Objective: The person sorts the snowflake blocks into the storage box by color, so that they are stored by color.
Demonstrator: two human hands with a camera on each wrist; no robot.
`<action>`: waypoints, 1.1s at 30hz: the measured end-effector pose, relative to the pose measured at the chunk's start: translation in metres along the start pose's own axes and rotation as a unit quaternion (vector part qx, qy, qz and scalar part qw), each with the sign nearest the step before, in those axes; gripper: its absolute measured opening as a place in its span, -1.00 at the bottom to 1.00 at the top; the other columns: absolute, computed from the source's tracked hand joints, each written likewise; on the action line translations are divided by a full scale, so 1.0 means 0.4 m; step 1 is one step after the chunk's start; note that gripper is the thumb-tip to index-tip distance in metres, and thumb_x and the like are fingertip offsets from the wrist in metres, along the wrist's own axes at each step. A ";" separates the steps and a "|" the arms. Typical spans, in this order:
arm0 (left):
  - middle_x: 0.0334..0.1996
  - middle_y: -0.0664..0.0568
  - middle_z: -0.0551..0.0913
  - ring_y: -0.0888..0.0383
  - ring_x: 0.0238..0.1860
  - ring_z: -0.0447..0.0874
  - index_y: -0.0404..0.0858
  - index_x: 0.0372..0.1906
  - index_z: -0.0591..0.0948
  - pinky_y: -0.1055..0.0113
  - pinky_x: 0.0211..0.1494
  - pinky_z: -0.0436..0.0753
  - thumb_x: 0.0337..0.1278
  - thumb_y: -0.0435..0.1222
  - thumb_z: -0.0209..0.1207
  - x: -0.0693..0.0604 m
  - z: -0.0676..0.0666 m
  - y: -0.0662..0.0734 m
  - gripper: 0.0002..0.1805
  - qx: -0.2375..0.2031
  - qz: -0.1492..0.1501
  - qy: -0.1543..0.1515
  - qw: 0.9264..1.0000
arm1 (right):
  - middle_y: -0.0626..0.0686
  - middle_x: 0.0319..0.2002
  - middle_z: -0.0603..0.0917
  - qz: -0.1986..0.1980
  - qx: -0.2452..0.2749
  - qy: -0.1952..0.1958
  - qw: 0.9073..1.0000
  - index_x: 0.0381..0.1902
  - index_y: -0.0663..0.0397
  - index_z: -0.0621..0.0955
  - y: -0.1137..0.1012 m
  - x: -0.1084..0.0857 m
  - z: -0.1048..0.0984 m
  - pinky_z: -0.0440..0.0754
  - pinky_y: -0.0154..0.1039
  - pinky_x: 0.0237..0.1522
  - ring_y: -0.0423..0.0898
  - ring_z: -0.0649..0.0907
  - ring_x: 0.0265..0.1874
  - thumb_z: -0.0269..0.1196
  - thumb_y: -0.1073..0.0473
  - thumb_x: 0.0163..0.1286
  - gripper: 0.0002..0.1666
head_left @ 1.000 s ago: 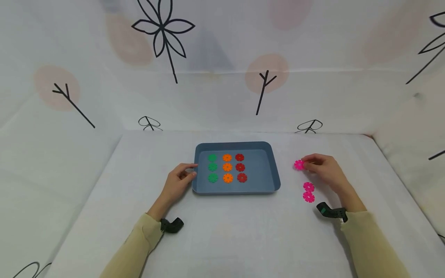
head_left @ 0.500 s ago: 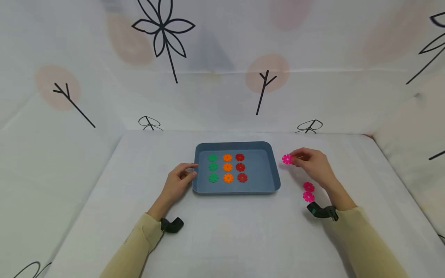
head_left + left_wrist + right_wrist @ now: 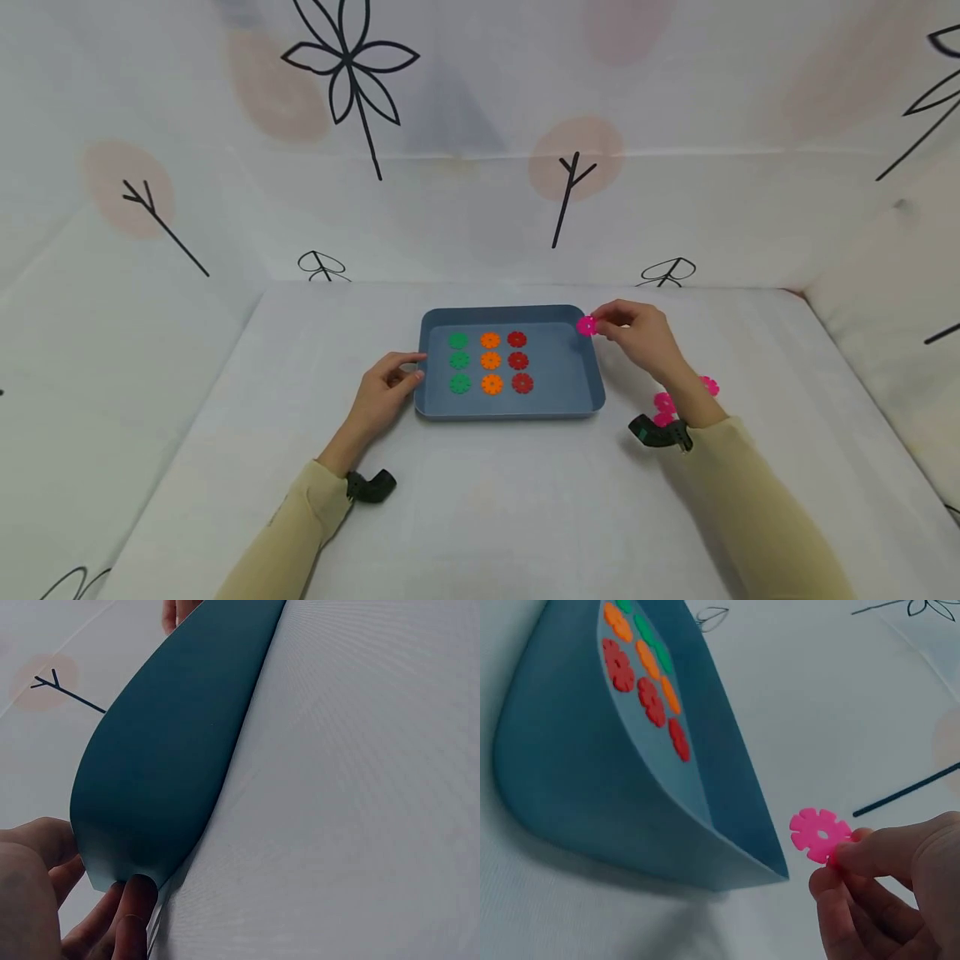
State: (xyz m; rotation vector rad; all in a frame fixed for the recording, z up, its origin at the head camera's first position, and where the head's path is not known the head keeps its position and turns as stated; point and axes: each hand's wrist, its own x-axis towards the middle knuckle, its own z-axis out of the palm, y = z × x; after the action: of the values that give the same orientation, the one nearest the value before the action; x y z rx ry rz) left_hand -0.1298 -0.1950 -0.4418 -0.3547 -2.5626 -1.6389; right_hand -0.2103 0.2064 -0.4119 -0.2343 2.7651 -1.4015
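A blue-grey tray (image 3: 558,392) holds rows of notched, flower-shaped interlocking discs: green (image 3: 459,361), orange (image 3: 491,361) and red (image 3: 518,361). My left hand (image 3: 385,393) holds the tray's left edge, thumb and index finger against its side wall; the left wrist view shows these fingers close up. My right hand (image 3: 637,335) pinches a pink interlocking disc (image 3: 586,326) between thumb and fingertips, above the tray's far right corner. In the right wrist view this pink disc (image 3: 817,834) appears raised, beside the tray wall.
More pink discs (image 3: 664,402) lie on the white tabletop under my right wrist, partly hidden by the forearm and wrist camera. Another pink disc (image 3: 710,385) shows just right of that wrist. The tray's right part has bare floor. Patterned cloth walls stand behind and at both sides.
My right hand has carried the pink disc left and away from me, from the table at right to the tray's corner. A pink disc behind the wrist has come into sight. My left hand stays put.
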 end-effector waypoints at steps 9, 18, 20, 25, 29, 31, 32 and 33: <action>-0.02 -0.32 0.61 -0.04 -0.23 0.61 -0.42 0.16 0.61 0.45 -0.23 0.51 0.35 -0.40 0.21 0.001 -0.002 0.000 -0.66 -0.006 0.000 -0.003 1.000 | 0.17 -0.06 0.71 -0.005 0.014 -0.024 1.000 -0.01 0.17 0.70 -0.021 0.050 0.046 0.59 -0.09 -0.04 0.07 0.64 -0.09 0.25 0.24 0.46 -0.78; -0.02 -0.31 0.61 -0.07 -0.23 0.61 -0.41 0.16 0.61 0.45 -0.22 0.51 0.35 -0.40 0.21 0.001 -0.004 0.008 -0.66 0.000 -0.004 -0.004 1.000 | 0.19 -0.05 0.71 -0.021 0.011 -0.038 0.999 -0.03 0.20 0.72 -0.038 0.083 0.085 0.56 -0.05 -0.04 0.08 0.62 -0.09 0.26 0.26 0.44 -0.78; -0.02 -0.31 0.61 -0.08 -0.22 0.61 -0.41 0.16 0.61 0.44 -0.22 0.51 0.35 -0.39 0.21 0.000 -0.003 0.007 -0.66 0.000 -0.004 -0.004 1.000 | 0.19 -0.05 0.71 -0.026 0.005 -0.034 0.999 -0.04 0.19 0.73 -0.040 0.088 0.094 0.56 -0.07 -0.06 0.08 0.62 -0.10 0.27 0.26 0.43 -0.78; -0.02 -0.30 0.61 -0.08 -0.22 0.61 -0.41 0.17 0.61 0.43 -0.22 0.51 0.36 -0.38 0.20 -0.002 -0.002 0.005 -0.66 0.001 -0.005 -0.006 1.000 | 0.16 -0.07 0.73 -0.028 -0.008 -0.026 0.999 -0.07 0.18 0.75 -0.037 0.101 0.115 0.57 -0.11 -0.11 0.06 0.64 -0.12 0.30 0.25 0.40 -0.80; -0.01 -0.31 0.60 -0.11 -0.21 0.60 -0.40 0.17 0.61 0.41 -0.22 0.51 0.36 -0.38 0.20 -0.003 -0.001 0.005 -0.66 -0.003 -0.003 -0.006 1.000 | 0.17 -0.09 0.73 -0.029 -0.024 -0.030 0.999 -0.08 0.18 0.75 -0.033 0.107 0.123 0.58 -0.08 -0.11 0.06 0.64 -0.13 0.31 0.25 0.40 -0.80; -0.01 -0.31 0.60 -0.11 -0.21 0.60 -0.41 0.17 0.61 0.40 -0.22 0.52 0.36 -0.39 0.20 -0.003 -0.001 0.004 -0.66 -0.004 -0.001 -0.004 1.000 | 0.17 -0.10 0.74 -0.031 -0.036 -0.032 0.998 -0.08 0.18 0.75 -0.031 0.109 0.125 0.58 -0.06 -0.10 0.07 0.64 -0.13 0.31 0.24 0.40 -0.80; -0.01 -0.32 0.60 -0.12 -0.21 0.60 -0.40 0.17 0.61 0.41 -0.22 0.52 0.36 -0.39 0.20 -0.003 -0.001 0.003 -0.66 -0.005 0.000 -0.003 1.000 | 0.17 -0.11 0.74 -0.031 -0.042 -0.034 0.998 -0.09 0.17 0.75 -0.031 0.110 0.125 0.58 -0.04 -0.09 0.07 0.64 -0.13 0.31 0.24 0.40 -0.81; -0.02 -0.31 0.61 -0.11 -0.21 0.61 -0.40 0.17 0.61 0.41 -0.22 0.52 0.36 -0.39 0.21 -0.002 -0.001 0.002 -0.66 -0.005 0.001 -0.002 1.000 | 0.16 -0.12 0.74 -0.032 -0.051 -0.036 0.998 -0.09 0.17 0.75 -0.030 0.111 0.126 0.58 -0.04 -0.09 0.07 0.64 -0.14 0.30 0.24 0.40 -0.81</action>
State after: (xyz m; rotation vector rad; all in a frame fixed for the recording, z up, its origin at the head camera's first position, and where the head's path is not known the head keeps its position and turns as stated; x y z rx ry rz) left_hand -0.1287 -0.1951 -0.4413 -0.3622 -2.5564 -1.6536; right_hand -0.2478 0.1526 -0.4304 -0.3708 2.7965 -1.2408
